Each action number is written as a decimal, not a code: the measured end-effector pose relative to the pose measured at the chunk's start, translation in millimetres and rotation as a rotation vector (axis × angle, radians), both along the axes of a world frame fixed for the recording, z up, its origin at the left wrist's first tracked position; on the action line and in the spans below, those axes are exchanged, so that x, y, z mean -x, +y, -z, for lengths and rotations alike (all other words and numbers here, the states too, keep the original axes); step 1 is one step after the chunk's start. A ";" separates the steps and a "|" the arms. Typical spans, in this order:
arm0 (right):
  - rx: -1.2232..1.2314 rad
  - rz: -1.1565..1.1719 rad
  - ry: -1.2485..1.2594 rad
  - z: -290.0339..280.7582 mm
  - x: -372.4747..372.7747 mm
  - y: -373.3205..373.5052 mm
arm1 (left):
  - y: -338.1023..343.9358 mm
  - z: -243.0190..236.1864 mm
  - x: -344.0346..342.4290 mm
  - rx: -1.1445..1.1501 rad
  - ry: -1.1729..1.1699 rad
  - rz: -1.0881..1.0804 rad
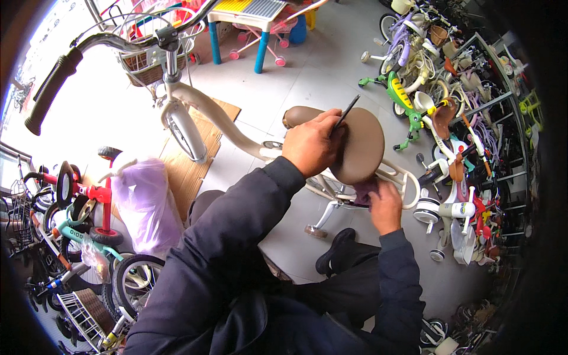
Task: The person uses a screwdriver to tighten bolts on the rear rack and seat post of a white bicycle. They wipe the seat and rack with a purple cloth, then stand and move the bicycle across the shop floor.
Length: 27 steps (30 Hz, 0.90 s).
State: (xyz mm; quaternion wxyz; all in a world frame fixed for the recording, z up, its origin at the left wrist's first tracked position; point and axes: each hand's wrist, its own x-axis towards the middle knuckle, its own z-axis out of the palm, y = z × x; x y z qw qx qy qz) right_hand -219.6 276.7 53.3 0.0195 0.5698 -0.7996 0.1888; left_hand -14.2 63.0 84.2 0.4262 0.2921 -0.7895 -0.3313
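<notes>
A cream bicycle (216,115) stands before me with a brown saddle (361,142). My left hand (310,142) is closed on a thin dark rod (350,107), which points up at the saddle's top, and rests against the saddle's left part. Below the saddle's right edge, my right hand (383,204) has its fingers curled on a dark purple cloth (365,192), partly hidden by those fingers and the saddle. The cream rear rack (408,183) is beside this hand.
Small bicycles and ride-on toys crowd the left (83,236) and right (444,130). A purple wrapped bundle (145,207) lies beside flattened cardboard (177,177). A small table (239,9) stands at the back. My dark shoe (334,251) rests on the tiled floor (296,71).
</notes>
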 end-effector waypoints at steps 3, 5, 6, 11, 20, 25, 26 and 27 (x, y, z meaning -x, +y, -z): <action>0.421 0.226 -0.492 -26.2 -1.8 5.4 | 0.3 0.8 1.2 -0.012 0.008 -0.005; 0.611 0.131 -0.455 -45.9 -7.7 -2.8 | 2.0 2.2 2.4 -0.015 0.069 -0.013; 0.561 0.075 -0.435 -53.4 -14.4 -11.6 | 2.0 3.0 2.5 -0.027 0.085 0.002; 0.406 -0.101 0.092 -65.0 -70.0 -83.6 | 0.9 7.4 4.2 -0.354 0.297 0.134; 0.278 0.040 -0.166 -90.9 -36.8 -124.2 | -12.2 11.4 -11.7 -0.292 0.247 -0.111; 0.285 0.074 -0.115 -84.1 -37.9 -113.6 | -9.0 0.3 -14.4 -0.348 0.150 -0.186; 0.397 -0.011 -0.055 -78.1 -51.6 -110.3 | -9.7 -1.3 -13.6 -0.418 0.166 -0.187; 0.387 -0.058 0.019 -72.8 -66.2 -106.0 | -10.8 -2.4 -13.2 -0.406 0.142 -0.204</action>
